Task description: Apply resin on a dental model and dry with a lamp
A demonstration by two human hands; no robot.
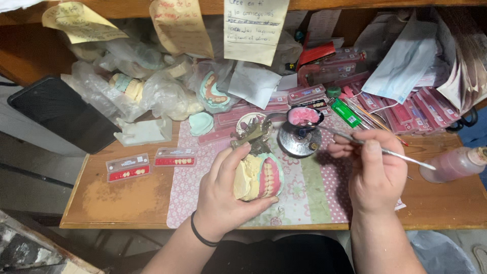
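Note:
My left hand point(223, 193) grips a dental model point(258, 177), a yellowish plaster cast with pink wax and a row of teeth, mounted on a metal articulator point(251, 136). It is held just above the patterned mat point(309, 193). My right hand point(373, 170) pinches a thin metal wax tool point(395, 153), whose tip points left toward a small dark cup of pink wax point(303, 117). That cup rests on a round metal burner point(299, 139) between my hands.
Two clear trays of artificial teeth point(128, 167) point(175, 157) lie left on the wooden bench. A black phone point(61, 114) lies far left, bagged casts point(167, 96) and pink tooth cards point(406, 109) behind, a pink liquid bottle point(454, 163) right, a green lighter point(345, 112).

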